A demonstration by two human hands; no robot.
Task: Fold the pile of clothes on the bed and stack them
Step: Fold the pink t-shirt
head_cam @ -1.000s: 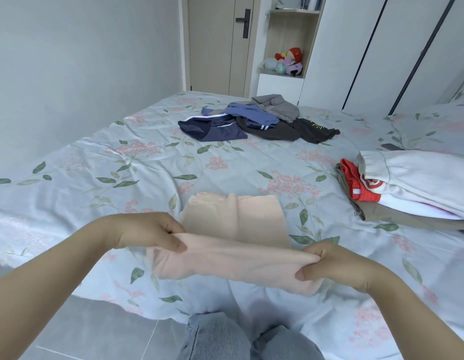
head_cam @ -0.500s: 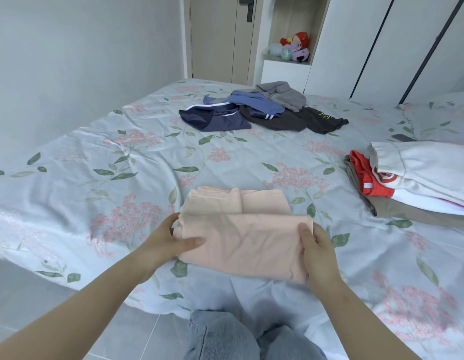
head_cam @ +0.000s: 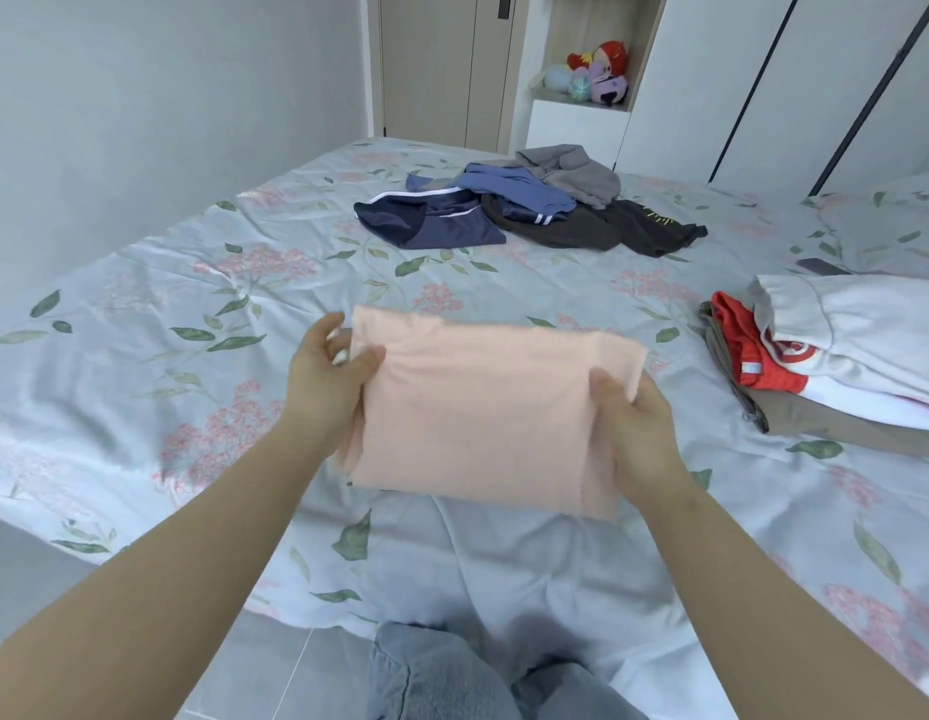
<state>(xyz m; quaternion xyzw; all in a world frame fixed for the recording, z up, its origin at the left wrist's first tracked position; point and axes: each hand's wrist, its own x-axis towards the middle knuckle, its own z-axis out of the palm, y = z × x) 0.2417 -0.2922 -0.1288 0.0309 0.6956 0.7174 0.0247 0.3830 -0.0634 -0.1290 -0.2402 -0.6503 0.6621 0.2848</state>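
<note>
The peach garment (head_cam: 483,413) is folded into a thick rectangle and held just above the bed (head_cam: 140,314), near its front edge. The left hand (head_cam: 330,381) grips the rectangle's left side, thumb on top and fingers tucked beneath; the right hand (head_cam: 634,423) clamps the right side the same way. Whether the cloth still brushes the sheet underneath, I cannot tell.

The folded stack (head_cam: 841,366) lies at the right edge of the bed (white on top, red and brown below), well apart from the garment. The unfolded pile (head_cam: 530,210) of dark and blue clothes sits toward the far side of the bed.

The likely next move is carrying the rectangle over to the stack. The risk is in the grip: only the two sides are pinched, so the loose layers at the near right corner could sag open in transit. Set down off-centre, it might also tip the already sloping white top piece.
</note>
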